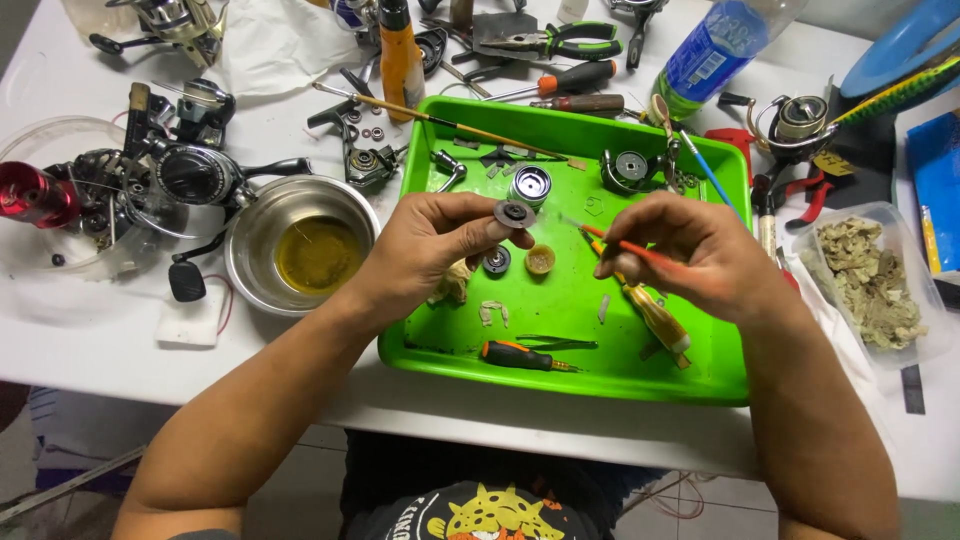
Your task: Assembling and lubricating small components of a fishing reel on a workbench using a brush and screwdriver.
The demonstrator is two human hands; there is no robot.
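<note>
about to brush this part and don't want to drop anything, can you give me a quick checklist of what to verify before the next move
1. Small dark round disc with a centre hole pinched by left hand fingertips: ok.
2. Thin orange-handled brush held in right hand: ok.
3. Brush tip close to the disc: ok; touching it, cannot tell.
4. Disc held over the bright green plastic tray, so a drop would likely land inside: ok.
5. Small tan cup upright in the tray just below the hands: ok; contents, cannot tell.
6. Steel bowl of yellowish liquid close to the left forearm, spill risk: not ok.

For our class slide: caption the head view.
Left hand holds a small dark disc; right hand holds an orange-handled brush above a green tray.
</note>
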